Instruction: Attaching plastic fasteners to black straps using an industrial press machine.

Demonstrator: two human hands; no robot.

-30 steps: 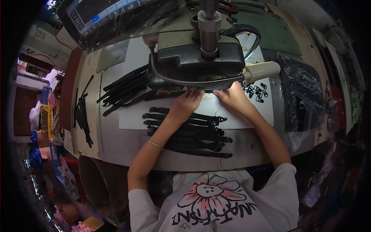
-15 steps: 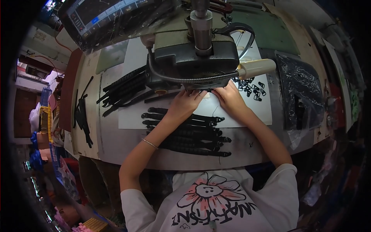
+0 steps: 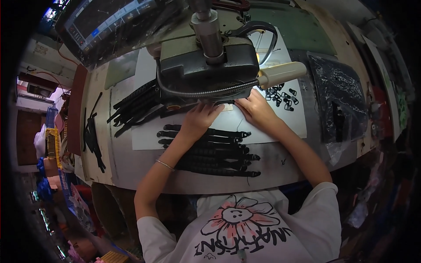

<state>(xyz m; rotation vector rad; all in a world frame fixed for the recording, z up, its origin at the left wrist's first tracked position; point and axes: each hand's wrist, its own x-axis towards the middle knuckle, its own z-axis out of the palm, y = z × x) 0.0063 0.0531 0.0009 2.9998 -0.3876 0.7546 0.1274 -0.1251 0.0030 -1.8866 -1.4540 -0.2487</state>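
My left hand (image 3: 199, 118) and my right hand (image 3: 258, 110) are side by side under the front of a dark sewing machine head (image 3: 210, 65). Between them a short piece of black strap (image 3: 230, 103) shows. Both hands are closed on it with bent fingers, but the machine hides some of the fingertips. Close in front of the hands is a row of black gathered straps (image 3: 210, 151) with small black fittings at their right ends. They lie partly beneath my left forearm. A thin thread hangs down between my hands.
Small black buckles (image 3: 285, 96) lie scattered on the white sheet to the right. More black straps (image 3: 136, 103) are bundled at left, with thin strips (image 3: 92, 138) farther left. A clear plastic bag (image 3: 337, 96) holds dark material. A lamp (image 3: 285, 73) and a screen (image 3: 109, 26) flank the machine.
The whole view has shifted slightly, so the machine appears farther left. My hands stay under the machine head, drawn slightly farther apart. The straps and buckles lie as before.
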